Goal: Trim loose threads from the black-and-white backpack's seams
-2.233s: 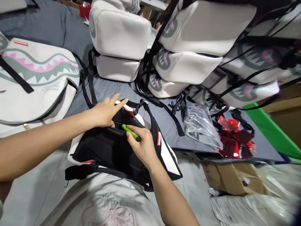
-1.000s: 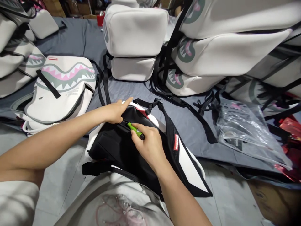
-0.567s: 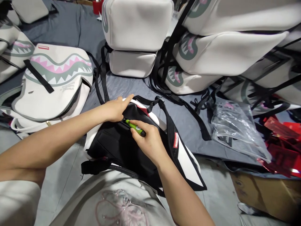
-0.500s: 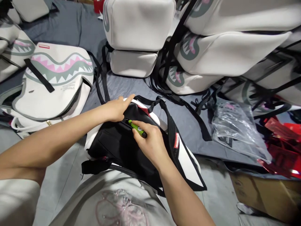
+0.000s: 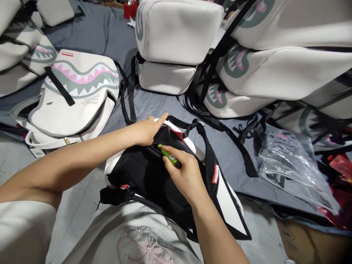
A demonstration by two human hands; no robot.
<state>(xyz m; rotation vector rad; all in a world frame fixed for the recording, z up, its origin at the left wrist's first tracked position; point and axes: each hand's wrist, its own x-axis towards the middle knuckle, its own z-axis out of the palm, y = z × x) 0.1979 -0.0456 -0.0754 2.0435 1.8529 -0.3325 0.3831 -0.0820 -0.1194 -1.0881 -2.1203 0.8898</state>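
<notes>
A black-and-white backpack (image 5: 143, 170) lies on my lap, its black back panel facing up. At its far edge, my left hand (image 5: 147, 130) grips the backpack, the index finger stretched along the white rim. My right hand (image 5: 184, 165) is closed around a slim green tool (image 5: 169, 156) with a black butt end. The tool's dark tip points at the black panel right beside my left fingers; I cannot tell exactly what it touches. A black shoulder strap (image 5: 211, 161) with a red label runs down the backpack's right side.
A white shark-mouth backpack (image 5: 74, 91) lies to the left on the grey cloth (image 5: 110, 33). Stacked white bags (image 5: 176, 33) stand ahead, with more bags (image 5: 288, 69) to the right. Clear plastic packaging (image 5: 291, 161) lies at right, above a cardboard box (image 5: 305, 242).
The whole view has shifted, so everything appears a little further right and lower. Both hands keep nearly the same place on the backpack, and the green tool stays in my right hand.
</notes>
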